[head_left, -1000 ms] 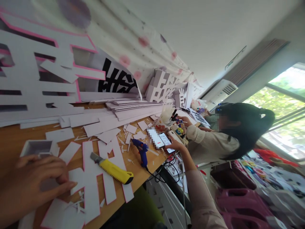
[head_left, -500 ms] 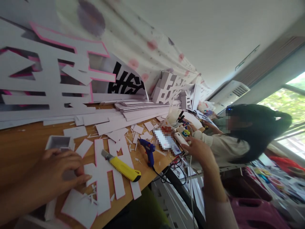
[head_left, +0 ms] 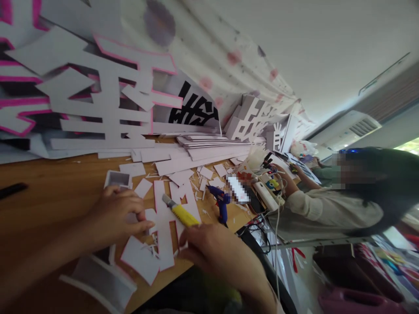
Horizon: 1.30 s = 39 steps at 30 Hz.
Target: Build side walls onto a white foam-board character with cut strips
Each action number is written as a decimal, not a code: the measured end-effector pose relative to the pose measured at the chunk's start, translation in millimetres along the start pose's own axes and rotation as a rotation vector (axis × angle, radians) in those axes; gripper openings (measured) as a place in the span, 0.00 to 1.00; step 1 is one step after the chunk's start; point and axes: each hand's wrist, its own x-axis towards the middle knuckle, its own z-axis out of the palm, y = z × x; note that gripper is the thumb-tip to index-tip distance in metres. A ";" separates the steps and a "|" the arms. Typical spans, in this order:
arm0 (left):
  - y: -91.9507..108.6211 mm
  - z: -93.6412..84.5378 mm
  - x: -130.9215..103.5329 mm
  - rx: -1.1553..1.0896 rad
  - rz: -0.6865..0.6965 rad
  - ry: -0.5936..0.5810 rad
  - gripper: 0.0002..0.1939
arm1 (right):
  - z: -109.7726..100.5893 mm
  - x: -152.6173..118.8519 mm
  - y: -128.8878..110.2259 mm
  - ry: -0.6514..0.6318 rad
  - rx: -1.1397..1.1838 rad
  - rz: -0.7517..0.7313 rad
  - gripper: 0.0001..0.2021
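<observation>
My left hand [head_left: 126,213] is closed, thumb and fingers bent together over a white box-shaped foam piece [head_left: 118,179] near the front of the wooden table. Beneath my right hand [head_left: 209,248] lie the end of a yellow cutter [head_left: 183,213] and white board pieces; its fingers curl down and their tips are partly hidden. The cutter rests on a flat, pink-edged white character cut-out [head_left: 162,226]. Just right of it lies a blue glue gun [head_left: 221,203]. White scraps [head_left: 140,257] are scattered by my left hand.
Stacked white strips [head_left: 209,148] run along the back of the table. Large cut-out characters [head_left: 108,96] lean at the back left. A phone [head_left: 238,189], a white power bank [head_left: 266,196] and cables sit at the right, where another person [head_left: 334,209] works.
My right hand has moved from beside the phones, back left to the cutter. My left hand keeps its place at the box-shaped piece. The view has swung left.
</observation>
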 end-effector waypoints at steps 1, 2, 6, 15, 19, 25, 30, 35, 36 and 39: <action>0.6 -0.4 -0.1 -0.004 0.003 -0.009 0.17 | 6.6 15.7 0.7 -0.031 0.007 0.027 0.08; 1.5 -1.1 -0.1 -0.007 0.004 -0.030 0.17 | 13.1 29.6 1.5 -0.051 0.005 0.052 0.07; 6.0 -4.3 0.5 -0.024 0.004 -0.043 0.16 | 37.9 62.2 5.8 -0.052 -0.009 0.011 0.08; 9.5 -5.1 0.4 -0.055 0.017 0.015 0.16 | 63.1 73.9 10.8 -0.034 -0.023 -0.199 0.07; 10.2 -5.5 0.2 -0.074 0.010 0.019 0.15 | 65.1 72.5 7.9 -0.015 -0.084 -0.193 0.06; 11.6 -7.5 0.9 -0.080 -0.005 -0.013 0.15 | 70.5 71.9 9.8 0.005 -0.105 -0.213 0.04; 11.5 -7.8 0.6 -0.080 -0.009 -0.034 0.15 | 76.9 70.9 12.5 0.052 -0.184 -0.235 0.02; 12.7 -9.2 0.7 -0.067 -0.006 -0.022 0.15 | 81.6 70.1 12.4 0.112 -0.244 -0.239 0.02; 13.3 -10.0 0.8 -0.064 -0.010 -0.026 0.16 | 82.3 70.0 12.2 0.123 -0.249 -0.240 0.02; 15.0 -12.9 1.0 -0.071 -0.027 -0.055 0.18 | 84.3 69.8 11.6 0.145 -0.261 -0.228 0.04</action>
